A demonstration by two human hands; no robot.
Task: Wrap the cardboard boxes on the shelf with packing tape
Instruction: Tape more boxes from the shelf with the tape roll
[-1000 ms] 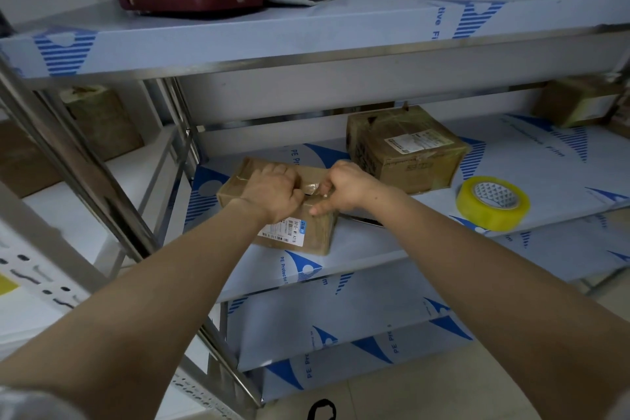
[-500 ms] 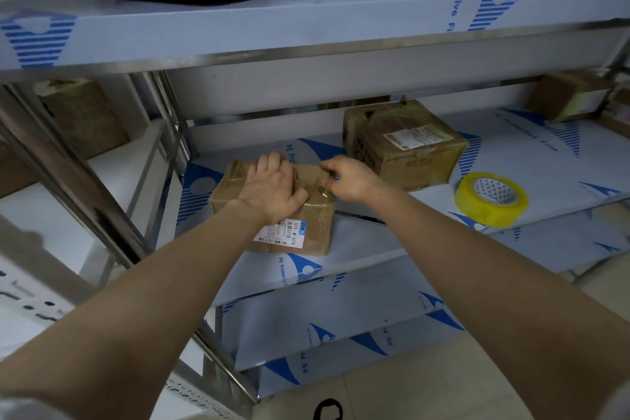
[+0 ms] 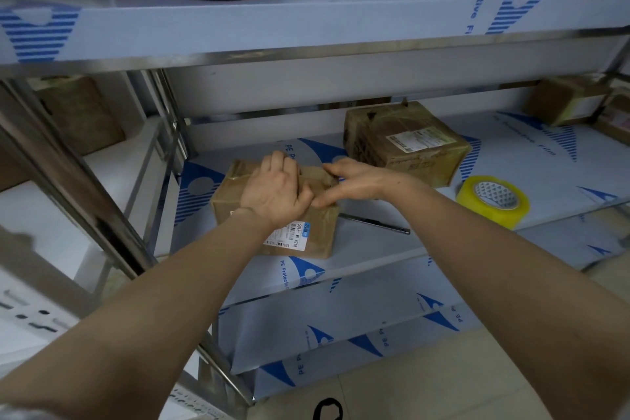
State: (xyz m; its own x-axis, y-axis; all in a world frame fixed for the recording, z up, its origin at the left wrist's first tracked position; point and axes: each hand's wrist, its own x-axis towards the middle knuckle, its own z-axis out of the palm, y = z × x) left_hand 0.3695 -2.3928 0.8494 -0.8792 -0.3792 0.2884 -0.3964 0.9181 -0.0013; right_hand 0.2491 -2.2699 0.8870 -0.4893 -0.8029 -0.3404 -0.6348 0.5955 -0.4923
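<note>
Cardboard boxes (image 3: pixel 272 211) (image 3: pixel 405 143) (image 3: pixel 566 99) number three; both hands (image 3: pixel 272 193) (image 3: pixel 354 181) press one.

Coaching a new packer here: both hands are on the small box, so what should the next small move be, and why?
Probably reach the right hand over to the tape roll. Both hands, the left hand too, lie flat on the small box holding no tape, and the roll sits apart on the shelf.

Both bare forearms reach forward. The left grip (image 3: pixel 276 193) lies palm-down, fingers flat. The right grip (image 3: pixel 354 182) spreads beside it, thumbs touching.
</note>
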